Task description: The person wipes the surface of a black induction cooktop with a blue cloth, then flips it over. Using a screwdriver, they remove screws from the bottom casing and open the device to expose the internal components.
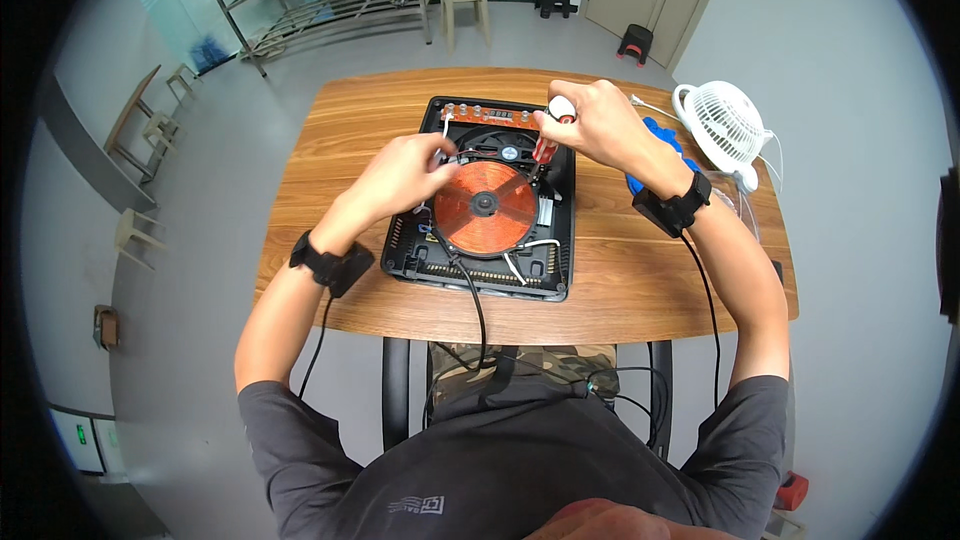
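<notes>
An opened induction cooker [560,270] lies on the table in front of me, its black base exposed. In its middle sits a round copper coil [485,208], with a circuit board [490,116] along the far end. My right hand [597,125] is closed round a red-and-white screwdriver [544,151], which points down at the coil's far right edge; its tip is hard to make out. At the coil's far left edge, my left hand [408,175] has its fingers curled inward. What lies between those fingertips is too small to name.
A white fan [722,125] with its cord lies at the table's right, beside something blue [662,140]. A black cable [478,305] runs from the cooker over the front edge of the wooden table [330,280]. Stools [465,2] and a metal rack [340,15] stand beyond.
</notes>
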`<state>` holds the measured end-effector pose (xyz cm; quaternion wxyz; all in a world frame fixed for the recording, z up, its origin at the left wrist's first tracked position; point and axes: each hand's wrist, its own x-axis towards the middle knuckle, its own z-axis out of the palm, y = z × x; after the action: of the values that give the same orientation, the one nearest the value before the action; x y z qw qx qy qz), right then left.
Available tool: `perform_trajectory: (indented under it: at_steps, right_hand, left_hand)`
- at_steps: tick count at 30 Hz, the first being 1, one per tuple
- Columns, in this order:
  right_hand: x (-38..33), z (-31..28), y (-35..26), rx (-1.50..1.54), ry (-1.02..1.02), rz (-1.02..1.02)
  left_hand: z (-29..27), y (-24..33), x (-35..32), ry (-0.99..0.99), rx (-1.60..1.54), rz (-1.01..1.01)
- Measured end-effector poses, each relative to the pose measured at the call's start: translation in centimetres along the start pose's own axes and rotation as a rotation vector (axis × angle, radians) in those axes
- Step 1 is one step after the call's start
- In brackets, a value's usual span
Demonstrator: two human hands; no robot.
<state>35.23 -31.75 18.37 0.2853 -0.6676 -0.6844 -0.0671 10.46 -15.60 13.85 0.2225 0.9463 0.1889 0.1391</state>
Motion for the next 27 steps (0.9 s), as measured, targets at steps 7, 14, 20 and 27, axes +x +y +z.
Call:
perform_trajectory:
  at_steps: [7, 14, 20, 27]
  right_hand:
    - [0.5, 0.2, -0.4, 0.003, 0.011, -0.016]
    - [0.7, 0.3, -0.5, -0.001, -0.004, -0.002]
    - [0.5, 0.4, -0.1, -0.003, 0.004, -0.003]
    - [0.7, 0.4, -0.2, -0.015, 0.008, -0.024]
  left_hand:
    - [1.9, 5.0, 4.6, 0.056, -0.138, 0.278]
    - [4.3, 4.7, 6.9, 0.073, -0.275, 0.359]
    - [4.5, 5.2, 7.2, 0.054, -0.353, 0.316]
    - [4.4, 5.2, 7.2, 0.050, -0.318, 0.306]
